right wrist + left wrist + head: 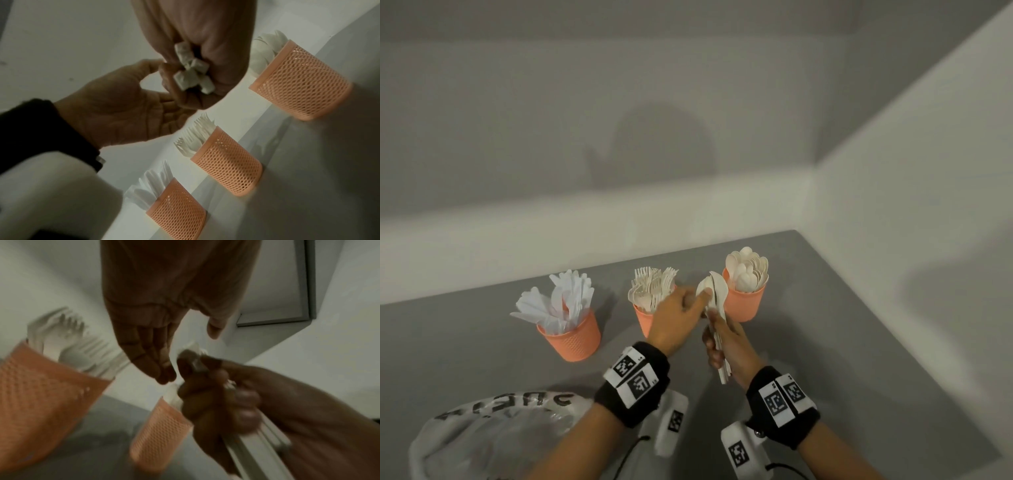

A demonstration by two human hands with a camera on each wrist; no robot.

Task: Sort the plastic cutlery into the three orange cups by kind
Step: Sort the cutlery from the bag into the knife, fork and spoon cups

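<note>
Grey table (859, 342), walls behind its far edge and along its right edge. Plastic bag (493, 435) at the near left corner.

Three orange cups in a row parallel to the far edge, well apart: knife cup (571, 337) leftmost, fork cup (645, 320) in the middle, spoon cup (744, 303) nearest the right edge. All three already stand well filled.

Your right hand (729, 346) is clamped around a bundle of spoons (717, 301), gripped at the handles; handle ends poke out below the fist toward you, bowls point up and away, toward the far edge. Bundle's long axis runs near to far, tilted slightly left.

Your left hand (676, 313) reaches across in front of the fork cup, fingers mostly straight; thumb and forefinger meet on the bowl of one spoon at the top of the bundle. How firm that pinch is cannot be told.

Key relation: the spoon cup lies just beyond and right of the bundle, bowls almost at its rim. The right hand is nearer; judged next move is a short carry up and right, then handles-down into that cup
</note>
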